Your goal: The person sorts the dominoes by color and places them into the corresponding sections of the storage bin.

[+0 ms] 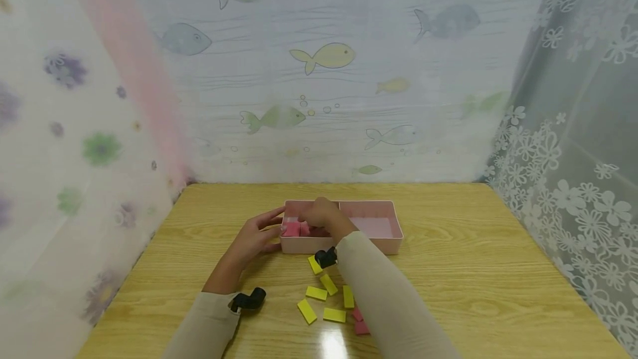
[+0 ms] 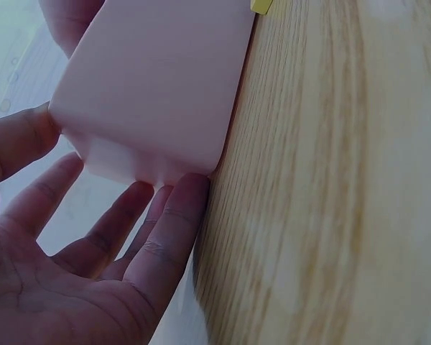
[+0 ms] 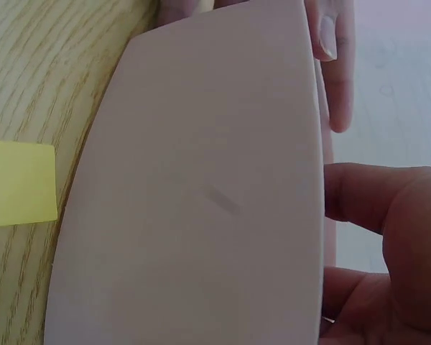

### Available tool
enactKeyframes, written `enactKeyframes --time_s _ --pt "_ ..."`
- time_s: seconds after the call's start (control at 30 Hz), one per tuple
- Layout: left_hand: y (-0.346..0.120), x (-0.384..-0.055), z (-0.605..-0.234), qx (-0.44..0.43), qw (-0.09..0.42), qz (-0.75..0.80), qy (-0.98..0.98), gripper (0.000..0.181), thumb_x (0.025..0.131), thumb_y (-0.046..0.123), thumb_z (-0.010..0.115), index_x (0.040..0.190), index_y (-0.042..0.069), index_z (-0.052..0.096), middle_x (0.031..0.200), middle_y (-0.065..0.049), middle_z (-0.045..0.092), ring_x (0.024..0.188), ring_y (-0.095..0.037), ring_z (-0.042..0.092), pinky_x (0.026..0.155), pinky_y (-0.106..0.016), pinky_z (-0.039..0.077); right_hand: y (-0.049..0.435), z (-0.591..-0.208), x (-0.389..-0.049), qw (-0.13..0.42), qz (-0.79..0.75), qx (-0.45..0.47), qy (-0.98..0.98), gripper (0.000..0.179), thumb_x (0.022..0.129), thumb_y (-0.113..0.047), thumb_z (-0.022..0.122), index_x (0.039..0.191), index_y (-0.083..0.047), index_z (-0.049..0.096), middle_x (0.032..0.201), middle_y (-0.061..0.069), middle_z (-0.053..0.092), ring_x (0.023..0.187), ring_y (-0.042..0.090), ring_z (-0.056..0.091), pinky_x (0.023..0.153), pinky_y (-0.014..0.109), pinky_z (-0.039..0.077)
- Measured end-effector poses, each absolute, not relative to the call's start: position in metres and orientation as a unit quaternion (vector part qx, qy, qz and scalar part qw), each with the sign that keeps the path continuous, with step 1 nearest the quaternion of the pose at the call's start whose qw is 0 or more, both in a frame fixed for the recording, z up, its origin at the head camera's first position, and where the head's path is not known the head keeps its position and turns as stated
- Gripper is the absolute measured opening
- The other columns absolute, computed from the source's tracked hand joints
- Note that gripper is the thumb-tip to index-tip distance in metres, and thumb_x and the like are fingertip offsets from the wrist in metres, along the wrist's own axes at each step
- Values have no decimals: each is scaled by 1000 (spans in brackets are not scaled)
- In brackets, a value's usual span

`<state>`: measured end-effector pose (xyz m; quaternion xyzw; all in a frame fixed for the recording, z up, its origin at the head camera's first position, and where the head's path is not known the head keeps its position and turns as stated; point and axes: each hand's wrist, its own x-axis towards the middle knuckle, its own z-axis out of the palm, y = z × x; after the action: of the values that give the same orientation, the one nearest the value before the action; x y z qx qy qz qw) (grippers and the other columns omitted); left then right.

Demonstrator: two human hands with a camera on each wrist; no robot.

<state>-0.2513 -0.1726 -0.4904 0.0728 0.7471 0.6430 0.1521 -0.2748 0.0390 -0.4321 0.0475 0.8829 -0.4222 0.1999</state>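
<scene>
A pale pink two-compartment box point(image 1: 385, 246) stands on the wooden table. My left hand point(image 1: 251, 241) is at its left end; in the left wrist view its outstretched fingertips point(image 2: 192, 188) touch the end wall. My right hand point(image 1: 321, 214) reaches down into the left compartment, where pink blocks point(image 1: 291, 229) lie side by side near the front wall. In the right wrist view the box's front wall point(image 3: 201, 180) hides most of the right fingers, so whether they hold a block cannot be seen.
Several yellow blocks point(image 1: 316, 293) lie scattered on the table in front of the box. A few red-pink blocks point(image 1: 361, 327) lie beside the right sleeve point(image 1: 386, 292), partly covered by it. A fish-patterned curtain point(image 1: 324, 98) hangs behind the table.
</scene>
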Motion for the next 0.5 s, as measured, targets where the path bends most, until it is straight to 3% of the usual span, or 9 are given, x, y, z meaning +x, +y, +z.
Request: enactKeyframes --time_s 0.13,0.23,0.4,0.5 --pt "-172 -251 -490 67 150 643 748 56 100 24 71 152 36 52 157 -14 48 139 -35 54 93 -47 61 39 -430 -272 200 -439 42 875 69 86 -74 66 113 -12 80 116 11 68 99 31 66 89 42 60" --pt "-172 -251 -490 66 151 644 747 56 100 23 71 151 36 53 157 -14 48 139 -35 54 93 -47 61 39 -430 -271 201 -445 40 872 67 87 -72 67 114 -12 80 117 13 69 100 32 67 88 42 60" --pt "-172 -250 -490 66 153 649 742 57 100 22 71 152 35 52 157 -14 47 139 -35 53 94 -47 61 37 -430 -270 203 -453 52 866 50 91 -53 73 114 -9 76 112 17 68 93 35 69 75 39 59" --pt "-172 -250 -490 70 152 649 742 57 101 23 70 154 33 51 158 -16 46 140 -36 53 95 -47 60 36 -429 -272 200 -450 56 869 42 93 -41 75 117 -7 73 110 17 67 91 35 68 76 40 60"
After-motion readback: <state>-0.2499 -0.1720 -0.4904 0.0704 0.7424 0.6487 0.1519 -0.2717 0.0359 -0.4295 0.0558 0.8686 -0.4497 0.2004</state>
